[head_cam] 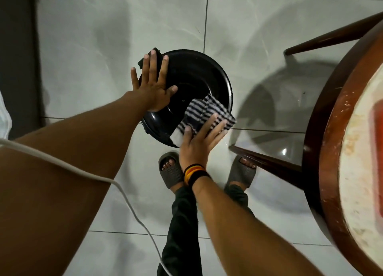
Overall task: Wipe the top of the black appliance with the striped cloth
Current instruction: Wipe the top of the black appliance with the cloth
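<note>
Wiping under way at the near right edge of the appliance top.

The black appliance (192, 83) stands on the tiled floor (103, 37), left of a wooden table (331, 130). It is steadied by the left hand (154, 85), spread flat. The striped cloth (207, 115) is pressed down under the flat, open right hand (199, 143). The far part looks not yet covered; progress cannot be judged further.

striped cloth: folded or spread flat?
Folded: the striped cloth sits bunched in layers under the right hand on the black appliance.
</note>
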`<state>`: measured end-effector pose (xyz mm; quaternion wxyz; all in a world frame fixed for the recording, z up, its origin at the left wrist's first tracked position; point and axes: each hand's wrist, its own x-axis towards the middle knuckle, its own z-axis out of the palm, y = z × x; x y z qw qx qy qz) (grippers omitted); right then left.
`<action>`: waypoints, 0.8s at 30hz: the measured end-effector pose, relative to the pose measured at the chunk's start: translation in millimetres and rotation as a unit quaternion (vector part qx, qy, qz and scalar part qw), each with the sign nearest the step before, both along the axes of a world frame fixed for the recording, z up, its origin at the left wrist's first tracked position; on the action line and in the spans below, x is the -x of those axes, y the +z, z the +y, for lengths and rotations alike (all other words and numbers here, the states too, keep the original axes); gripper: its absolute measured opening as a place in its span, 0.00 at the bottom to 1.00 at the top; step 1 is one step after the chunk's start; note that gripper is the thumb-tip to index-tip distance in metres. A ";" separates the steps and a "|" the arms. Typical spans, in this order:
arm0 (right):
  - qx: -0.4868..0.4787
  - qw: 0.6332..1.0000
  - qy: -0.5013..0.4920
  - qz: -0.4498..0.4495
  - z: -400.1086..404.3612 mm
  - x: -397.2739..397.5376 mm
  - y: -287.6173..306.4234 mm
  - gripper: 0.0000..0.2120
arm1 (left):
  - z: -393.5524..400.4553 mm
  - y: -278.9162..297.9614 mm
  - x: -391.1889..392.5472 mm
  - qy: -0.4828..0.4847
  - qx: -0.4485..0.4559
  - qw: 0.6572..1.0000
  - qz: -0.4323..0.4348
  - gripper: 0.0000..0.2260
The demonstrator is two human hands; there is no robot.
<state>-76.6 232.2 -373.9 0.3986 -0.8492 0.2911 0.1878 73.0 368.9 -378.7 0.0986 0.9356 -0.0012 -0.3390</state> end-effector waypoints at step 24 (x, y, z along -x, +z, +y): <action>-0.187 0.899 -0.356 0.175 -40.8 -11.7 25.3 0.25 | -51.8 57.6 101.0 0.042 0.098 0.990 -0.091 0.21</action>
